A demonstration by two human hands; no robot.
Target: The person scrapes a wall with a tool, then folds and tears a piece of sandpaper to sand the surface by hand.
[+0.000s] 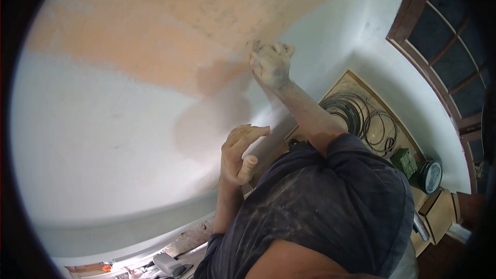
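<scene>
My right hand [271, 64] is raised to the wall [113, 150], at the edge of its peach-orange patch [150, 51]. Its fingers are bent inward, and whatever they may hold is hidden behind the knuckles. Pale dust coats the back of this hand. Lower and to the left, my left hand [238, 152] is held in front of the white part of the wall. Its fingers stretch to the right with the thumb apart, and nothing shows between them. Shadows of the hand and arm fall on the wall.
A wooden board [351, 80] at the right carries a coil of dark cable [351, 113]. Beside it are a green box [404, 163] and a round dark tub [430, 176]. A brown-framed window [439, 46] is at upper right. Assorted items [168, 264] lie at lower left.
</scene>
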